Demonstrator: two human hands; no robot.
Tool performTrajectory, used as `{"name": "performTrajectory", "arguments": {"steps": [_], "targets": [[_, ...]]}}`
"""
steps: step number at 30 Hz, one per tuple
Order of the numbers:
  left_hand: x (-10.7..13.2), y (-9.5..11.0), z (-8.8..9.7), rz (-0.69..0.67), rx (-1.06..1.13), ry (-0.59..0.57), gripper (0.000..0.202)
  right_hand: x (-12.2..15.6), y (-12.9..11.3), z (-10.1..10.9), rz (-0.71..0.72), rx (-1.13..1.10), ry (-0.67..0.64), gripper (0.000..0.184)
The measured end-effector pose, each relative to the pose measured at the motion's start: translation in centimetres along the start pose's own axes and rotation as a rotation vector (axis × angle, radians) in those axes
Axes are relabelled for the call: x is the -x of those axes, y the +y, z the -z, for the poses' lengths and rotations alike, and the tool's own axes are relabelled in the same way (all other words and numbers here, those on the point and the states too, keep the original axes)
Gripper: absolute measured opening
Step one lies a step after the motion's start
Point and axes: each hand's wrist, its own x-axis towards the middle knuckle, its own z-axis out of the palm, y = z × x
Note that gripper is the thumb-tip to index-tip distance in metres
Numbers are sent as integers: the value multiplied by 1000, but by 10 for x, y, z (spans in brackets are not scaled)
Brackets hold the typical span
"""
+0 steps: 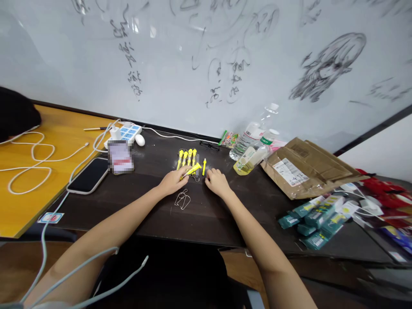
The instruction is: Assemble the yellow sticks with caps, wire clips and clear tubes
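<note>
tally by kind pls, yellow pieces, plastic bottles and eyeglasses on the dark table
Yellow pieces: 6 (4 in a row, 1 in the left hand, 1 loose near the right hand)
Plastic bottles: 2 (a large clear one, one with yellowish liquid)
Eyeglasses: 1 pair
Total: 9

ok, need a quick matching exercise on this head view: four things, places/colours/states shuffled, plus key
Things
1. Left hand
2. Right hand
3. Bag
4. Boxes

Places, colours or states
A. Brown, with a white label
B. Beside a loose yellow piece, not gripping it
C. Green, in a loose pile at the right of the table
D. Gripping a yellow stick

Pairs: 1-D, 2-B, 3-A, 4-C
</note>
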Motion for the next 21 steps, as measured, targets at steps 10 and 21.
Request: {"name": "performTrajectory", "arguments": {"steps": [10, 21], "targets": [[0, 0, 2, 1, -3, 0, 43, 40, 20, -17, 10, 47, 160, 12], [0, 5, 3, -11, -33, -66, 44, 35, 17, -1, -68, -175, 363, 21]]}}
